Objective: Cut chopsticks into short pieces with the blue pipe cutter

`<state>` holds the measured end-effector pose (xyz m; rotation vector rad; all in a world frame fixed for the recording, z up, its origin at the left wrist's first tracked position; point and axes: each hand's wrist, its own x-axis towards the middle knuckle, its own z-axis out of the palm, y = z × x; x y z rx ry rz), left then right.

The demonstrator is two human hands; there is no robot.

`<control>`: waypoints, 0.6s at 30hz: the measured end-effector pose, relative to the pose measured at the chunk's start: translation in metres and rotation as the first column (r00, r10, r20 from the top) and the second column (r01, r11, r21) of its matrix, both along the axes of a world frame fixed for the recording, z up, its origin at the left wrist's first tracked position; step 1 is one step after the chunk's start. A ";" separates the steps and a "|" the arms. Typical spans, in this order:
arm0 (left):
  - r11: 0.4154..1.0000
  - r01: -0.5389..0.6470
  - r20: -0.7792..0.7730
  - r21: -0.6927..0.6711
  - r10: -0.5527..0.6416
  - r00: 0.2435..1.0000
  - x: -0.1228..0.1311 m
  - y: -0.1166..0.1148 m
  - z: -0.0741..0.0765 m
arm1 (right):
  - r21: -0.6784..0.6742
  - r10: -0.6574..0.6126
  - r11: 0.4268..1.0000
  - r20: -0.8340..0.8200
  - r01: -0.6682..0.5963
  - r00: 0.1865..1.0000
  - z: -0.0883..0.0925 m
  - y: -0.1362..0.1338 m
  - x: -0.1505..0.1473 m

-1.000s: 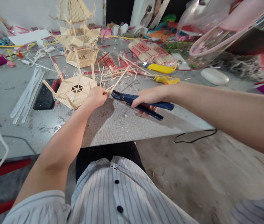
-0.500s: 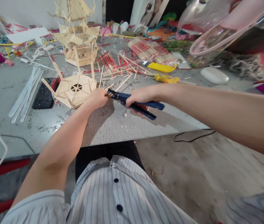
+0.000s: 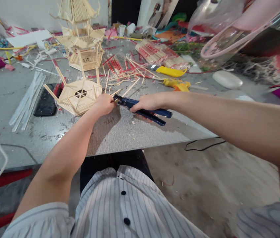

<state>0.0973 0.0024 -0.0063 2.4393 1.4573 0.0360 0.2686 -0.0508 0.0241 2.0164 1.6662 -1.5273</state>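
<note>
My right hand [image 3: 148,102] is wrapped round the handles of a blue hand cutter [image 3: 127,102], whose jaws point left. Its handles stand somewhat apart. Right at the jaws, my left hand [image 3: 106,103] pinches a short wooden stick [image 3: 116,100]; most of the stick is hidden by the fingers. Just left of that hand sits a hexagonal wooden-stick platform [image 3: 80,94] with upright posts round its edge. Behind it stands a tiered pagoda model [image 3: 82,41] of the same pale sticks.
Loose sticks [image 3: 131,86] and red-and-white wrappers [image 3: 117,66] lie beyond my hands, near a yellow-handled saw [image 3: 171,71] and a yellow glue gun [image 3: 176,84]. To the left are a black phone [image 3: 46,103] and clear glue sticks [image 3: 28,99]. A white mouse [image 3: 227,80] lies right.
The cutter and my right hand have shifted very slightly to the left. My right forearm sits a little lower; my left hand stays nearly in place.
</note>
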 end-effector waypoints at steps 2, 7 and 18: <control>1.000 0.000 -0.009 0.008 0.000 1.000 0.000 0.000 0.000 | 0.024 -0.003 1.000 0.011 0.002 1.000 -0.002 0.001 0.000; 1.000 -0.009 -0.027 0.006 0.009 1.000 0.002 -0.001 0.001 | 0.005 0.025 1.000 -0.022 -0.025 0.999 -0.004 0.002 0.002; 1.000 -0.015 -0.022 -0.002 0.015 1.000 0.002 0.000 0.000 | 0.012 0.047 0.999 -0.025 -0.047 0.999 -0.003 0.001 0.001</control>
